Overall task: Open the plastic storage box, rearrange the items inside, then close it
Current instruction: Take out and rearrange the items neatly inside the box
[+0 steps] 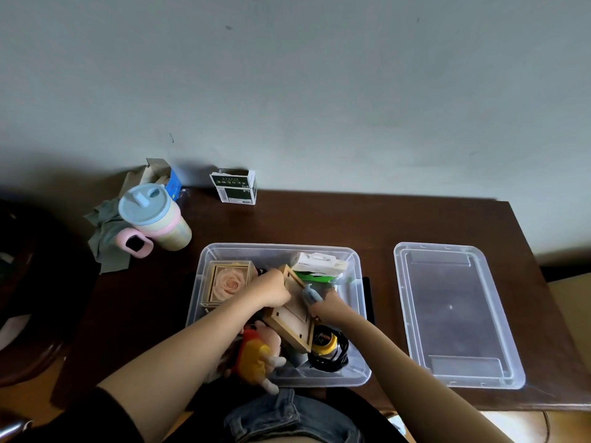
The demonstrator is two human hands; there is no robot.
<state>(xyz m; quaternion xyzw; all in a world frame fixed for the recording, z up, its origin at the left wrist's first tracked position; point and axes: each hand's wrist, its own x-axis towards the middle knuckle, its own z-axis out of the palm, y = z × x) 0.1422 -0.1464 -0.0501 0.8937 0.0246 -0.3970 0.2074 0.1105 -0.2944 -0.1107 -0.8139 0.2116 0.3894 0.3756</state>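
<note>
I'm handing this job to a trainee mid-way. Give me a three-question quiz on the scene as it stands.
1. True or false: the lid lies on the table, right of the storage box.
2. What does the left hand hold? A) wooden frame B) tape measure C) cup
3. Which item fills the box's far-left corner?

Key: 1 true. 2 A: the left grip is closed on its upper edge, while the right hand holds a small blue object. 3 the rose box.

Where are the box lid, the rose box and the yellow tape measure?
lid (454, 311), head view, its flat middle.
rose box (229, 282), head view, the rose top.
yellow tape measure (324, 342), head view, its casing.
</note>
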